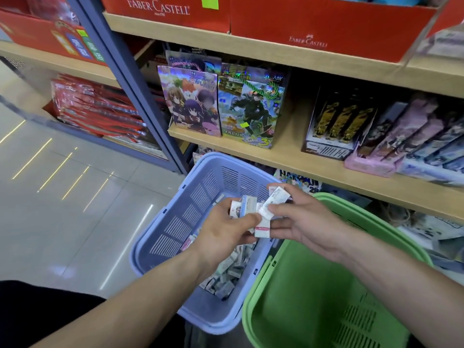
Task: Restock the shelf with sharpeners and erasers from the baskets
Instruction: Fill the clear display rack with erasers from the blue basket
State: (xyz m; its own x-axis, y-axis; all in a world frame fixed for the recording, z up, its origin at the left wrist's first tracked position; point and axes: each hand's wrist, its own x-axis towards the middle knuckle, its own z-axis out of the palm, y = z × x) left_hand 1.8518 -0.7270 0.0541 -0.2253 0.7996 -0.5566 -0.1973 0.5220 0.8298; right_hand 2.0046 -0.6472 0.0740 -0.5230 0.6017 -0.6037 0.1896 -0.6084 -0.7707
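Observation:
A lilac basket (pixel 175 222) stands on the floor with several small wrapped erasers (pixel 226 275) lying in its bottom. Above it, my left hand (pixel 223 234) grips a small stack of boxed erasers (pixel 244 207). Just to the right, my right hand (pixel 301 219) pinches a white wrapped eraser (pixel 272 200) between thumb and fingers, and its fingertips touch the stack. A green basket (pixel 313 292) sits beside the lilac one at the right; what I see of its inside holds nothing. The wooden shelf (pixel 288 156) runs behind both baskets.
On the shelf stand anime gift bags (pixel 216 101) and boxed pen sets (pixel 376 131). Red Faber-Castell boxes (pixel 301 21) fill the board above. A blue-grey upright (pixel 140 91) divides the shelving. Tiled floor (pixel 62 197) lies to the left.

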